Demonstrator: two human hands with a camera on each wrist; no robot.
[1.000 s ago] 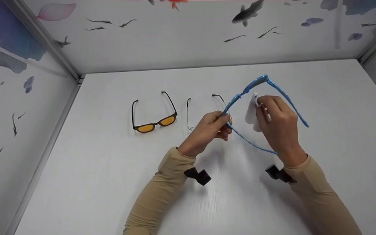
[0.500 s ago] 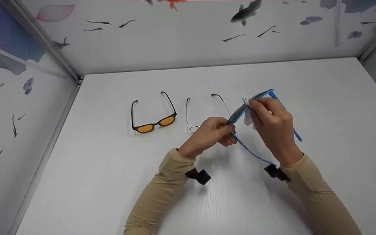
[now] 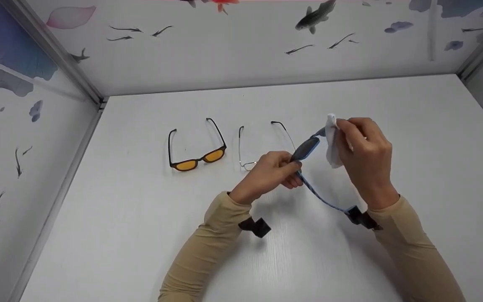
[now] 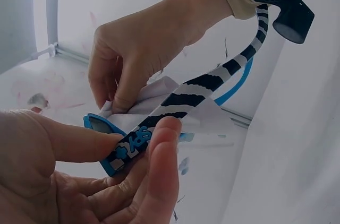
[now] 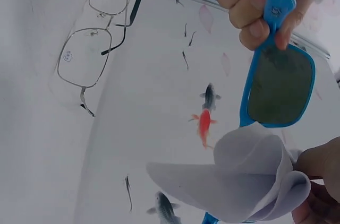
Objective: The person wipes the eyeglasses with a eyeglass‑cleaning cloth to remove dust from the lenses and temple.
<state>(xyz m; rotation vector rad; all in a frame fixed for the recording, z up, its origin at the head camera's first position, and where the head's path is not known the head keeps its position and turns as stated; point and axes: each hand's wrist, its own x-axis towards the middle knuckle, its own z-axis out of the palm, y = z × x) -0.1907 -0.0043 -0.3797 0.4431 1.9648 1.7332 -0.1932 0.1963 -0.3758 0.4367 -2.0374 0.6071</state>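
Observation:
My left hand point(image 3: 273, 170) pinches blue-framed sunglasses point(image 3: 307, 149) at one hinge corner, between thumb and fingers. They are held above the table with the temples unfolded. Black-and-white stripes run along the near temple point(image 4: 196, 90) in the left wrist view. In the right wrist view the near dark lens point(image 5: 281, 86) is uncovered. A white cloth point(image 3: 332, 142) is pinched in my right hand point(image 3: 367, 161), bunched at its fingertips. The cloth hides the far lens in the head view; whether it presses on that lens I cannot tell.
Black-framed glasses with orange lenses point(image 3: 214, 155) lie on the white table point(image 3: 141, 235) to the left. Next to them are thin metal-framed glasses point(image 5: 85, 57), partly behind my left hand in the head view. Printed panels point(image 3: 224, 50) wall in the back and sides.
The sunglasses have come down and turned, so the near lens shows. My right hand moved left with the cloth to the frame's middle, then back right to the far lens. My left hand kept its grip.

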